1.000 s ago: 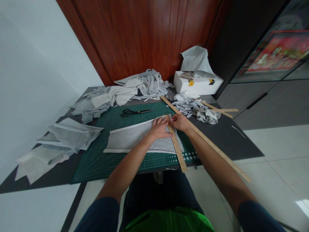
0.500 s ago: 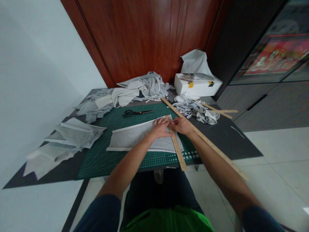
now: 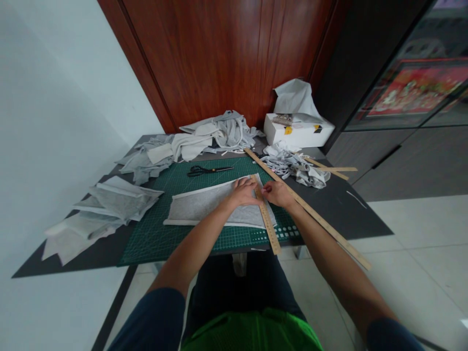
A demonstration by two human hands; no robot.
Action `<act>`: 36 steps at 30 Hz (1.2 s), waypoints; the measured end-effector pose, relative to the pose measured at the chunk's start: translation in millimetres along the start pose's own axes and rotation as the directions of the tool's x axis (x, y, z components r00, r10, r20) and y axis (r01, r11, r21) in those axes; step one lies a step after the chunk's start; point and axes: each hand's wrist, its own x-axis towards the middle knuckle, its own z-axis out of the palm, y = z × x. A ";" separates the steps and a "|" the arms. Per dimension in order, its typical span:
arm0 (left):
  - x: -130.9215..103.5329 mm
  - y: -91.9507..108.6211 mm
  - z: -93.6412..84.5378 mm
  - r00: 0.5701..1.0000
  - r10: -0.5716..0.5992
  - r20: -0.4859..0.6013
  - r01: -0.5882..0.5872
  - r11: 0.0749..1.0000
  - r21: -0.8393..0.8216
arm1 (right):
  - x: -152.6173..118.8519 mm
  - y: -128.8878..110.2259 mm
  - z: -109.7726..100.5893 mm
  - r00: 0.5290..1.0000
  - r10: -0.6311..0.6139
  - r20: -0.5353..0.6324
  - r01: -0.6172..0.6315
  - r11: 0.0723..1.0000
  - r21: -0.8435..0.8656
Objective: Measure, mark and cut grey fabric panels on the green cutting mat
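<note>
A grey cloth piece (image 3: 204, 207) with folded white long edges lies flat on the green cutting mat (image 3: 153, 243). Across its right end rests a short wooden ruler (image 3: 268, 225), its near end jutting past the table edge. My left hand (image 3: 243, 192) is spread flat over the cloth, with thumb and fingertips against the ruler's left side. On the ruler's other side, my right hand (image 3: 278, 193) pinches a small pinkish piece at the ruler's edge; its kind is too small to tell. Black scissors (image 3: 209, 170) lie closed on the mat beyond the cloth.
A long wooden ruler (image 3: 310, 212) runs diagonally beside my right forearm. Heaped cloth (image 3: 219, 134) lies at the back, stacked pieces (image 3: 113, 200) at left. Scraps (image 3: 288, 163) and crossed wooden strips (image 3: 334, 169) lie at right, near a white box (image 3: 303, 132) against the door.
My right hand has slid slightly toward me along the short ruler's right edge. My left hand, the cloth and the ruler keep their places; the view has shifted a little.
</note>
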 end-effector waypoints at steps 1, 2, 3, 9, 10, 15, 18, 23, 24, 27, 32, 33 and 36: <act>0.6 2.1 -1.9 1.000 -0.006 0.014 0.006 1.000 0.009 | -0.4 -1.1 -0.8 1.000 -0.001 -0.004 0.001 1.000 -0.001; 1.4 4.1 -3.6 0.999 -0.015 0.028 0.014 1.000 0.017 | -0.4 -2.6 -1.2 1.000 0.002 -0.013 -0.002 1.000 -0.004; 2.3 5.9 -5.2 0.999 -0.026 0.042 0.025 0.999 0.024 | -0.4 -4.2 -1.3 1.000 0.005 -0.022 -0.005 1.000 -0.006; 2.6 12.5 -8.5 0.994 -0.082 0.070 0.081 0.997 0.014 | -13.7 -3.8 -2.9 1.000 -0.010 0.007 0.010 1.000 0.008; 0.6 14.1 -8.8 0.996 -0.077 0.049 0.077 0.997 0.009 | -17.1 -2.3 -3.5 1.000 -0.010 0.019 0.010 1.000 0.010; -15.2 29.1 -12.6 0.997 0.009 -0.083 -0.009 1.000 -0.001 | -22.4 -0.7 -2.9 1.000 -0.011 0.002 0.011 1.000 0.019; -23.1 38.4 -14.1 0.996 0.017 -0.089 -0.015 1.000 0.021 | -22.6 -1.9 -0.5 1.000 -0.011 -0.028 0.011 1.000 0.011; -31.0 41.9 -9.4 0.995 0.051 -0.086 -0.048 0.998 0.045 | -34.2 4.6 -1.5 0.999 -0.035 0.021 0.035 0.999 0.017; -32.3 41.5 -8.6 0.994 0.054 -0.091 -0.050 0.998 0.045 | -36.2 5.8 -2.0 0.999 -0.037 0.026 0.036 0.999 0.021; -35.4 41.1 -9.1 0.995 0.067 -0.068 -0.064 0.997 0.045 | -39.0 6.1 -2.4 1.000 -0.014 0.008 0.014 0.999 0.031; -35.5 45.0 -15.2 0.998 0.061 -0.005 -0.061 0.997 0.056 | -47.5 6.7 -3.4 1.000 -0.021 -0.004 0.021 0.998 0.056; -35.0 46.2 -16.2 0.999 0.052 0.003 -0.052 0.997 0.057 | -50.9 8.1 -4.5 1.000 -0.030 0.009 0.029 0.997 0.066; -33.5 49.6 -17.7 0.999 0.027 0.023 -0.028 0.998 0.063 | -60.2 11.7 -8.1 0.998 -0.037 0.060 0.032 0.995 0.092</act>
